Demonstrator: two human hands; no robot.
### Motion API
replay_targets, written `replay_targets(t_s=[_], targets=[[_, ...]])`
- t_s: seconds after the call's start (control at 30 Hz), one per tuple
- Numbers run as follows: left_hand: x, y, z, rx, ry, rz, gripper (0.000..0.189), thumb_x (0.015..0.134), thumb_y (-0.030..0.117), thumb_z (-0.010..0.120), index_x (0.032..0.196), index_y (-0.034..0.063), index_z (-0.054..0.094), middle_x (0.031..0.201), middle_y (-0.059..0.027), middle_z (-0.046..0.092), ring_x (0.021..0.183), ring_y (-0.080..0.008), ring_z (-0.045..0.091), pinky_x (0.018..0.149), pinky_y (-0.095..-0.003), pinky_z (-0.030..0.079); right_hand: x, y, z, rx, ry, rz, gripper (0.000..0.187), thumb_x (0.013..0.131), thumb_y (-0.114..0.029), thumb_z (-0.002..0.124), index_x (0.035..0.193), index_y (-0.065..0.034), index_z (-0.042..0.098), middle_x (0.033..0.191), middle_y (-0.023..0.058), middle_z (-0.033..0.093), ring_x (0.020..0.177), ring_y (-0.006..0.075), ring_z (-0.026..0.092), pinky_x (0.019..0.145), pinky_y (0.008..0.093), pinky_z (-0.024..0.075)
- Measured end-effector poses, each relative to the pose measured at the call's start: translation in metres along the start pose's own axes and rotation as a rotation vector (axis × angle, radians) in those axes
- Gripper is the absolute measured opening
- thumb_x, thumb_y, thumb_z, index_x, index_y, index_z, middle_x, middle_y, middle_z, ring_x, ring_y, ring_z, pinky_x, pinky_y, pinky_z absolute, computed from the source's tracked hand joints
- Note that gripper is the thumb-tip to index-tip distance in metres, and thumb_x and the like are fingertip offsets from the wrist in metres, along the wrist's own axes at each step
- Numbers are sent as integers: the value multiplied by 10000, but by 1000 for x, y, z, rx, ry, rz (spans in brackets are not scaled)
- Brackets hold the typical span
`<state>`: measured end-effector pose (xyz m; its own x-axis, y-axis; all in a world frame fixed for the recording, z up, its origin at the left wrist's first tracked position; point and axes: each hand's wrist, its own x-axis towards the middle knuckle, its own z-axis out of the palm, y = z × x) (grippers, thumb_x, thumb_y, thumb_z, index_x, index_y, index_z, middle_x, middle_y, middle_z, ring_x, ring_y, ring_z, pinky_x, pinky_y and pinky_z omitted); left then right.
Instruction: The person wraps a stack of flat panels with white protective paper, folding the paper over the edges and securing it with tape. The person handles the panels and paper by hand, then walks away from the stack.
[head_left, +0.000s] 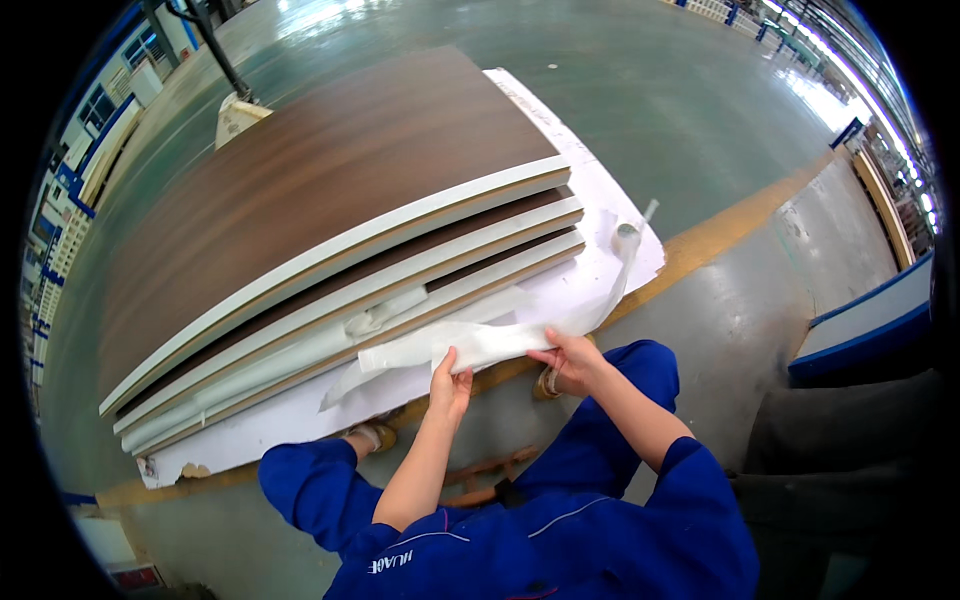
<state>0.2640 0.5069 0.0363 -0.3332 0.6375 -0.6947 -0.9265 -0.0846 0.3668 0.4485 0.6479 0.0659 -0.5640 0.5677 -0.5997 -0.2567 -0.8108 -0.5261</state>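
Note:
Between my two hands stretches a strip of thin white translucent wrapping film or foam (495, 341). My left hand (451, 386) grips its lower edge near the middle. My right hand (574, 360) pinches the strip farther right. From there a narrower length runs up to a small roll (625, 235) on the white board (577, 277). Beyond my hands lies a stack of thick panels with dark brown wood-grain faces (337, 165) and pale edges. White wrapping (270, 367) covers part of the lower panels' near edge.
A pallet truck's pale body (238, 116) and dark handle stand behind the stack. A yellow floor line (720, 240) runs under the board. A blue-and-white barrier (862, 330) stands at the right, dark padded material (840, 442) at the lower right.

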Motion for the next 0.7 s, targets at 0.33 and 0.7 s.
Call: replay_targets(t_s=[0.33,0.7], targets=[[145,-72,125,77,-145,-187,225,845,80,524,1017,-34,437,1018,-150,528,901,-246,569,734,-317,557,60,-139,-67,110,248,-232,327,914,-73,360,1204,63,293,1222,223,393,1089,379,455,814,513,506],[259,-78,158,49,71,-27,310,804,58,579,1029,-78,415,970,-145,517,774,-246,580,640,-322,583,200,-168,-97,-93,324,-278,321,895,-69,359,1161,101,302,1155,230,410,1025,362,488,763,499,537]])
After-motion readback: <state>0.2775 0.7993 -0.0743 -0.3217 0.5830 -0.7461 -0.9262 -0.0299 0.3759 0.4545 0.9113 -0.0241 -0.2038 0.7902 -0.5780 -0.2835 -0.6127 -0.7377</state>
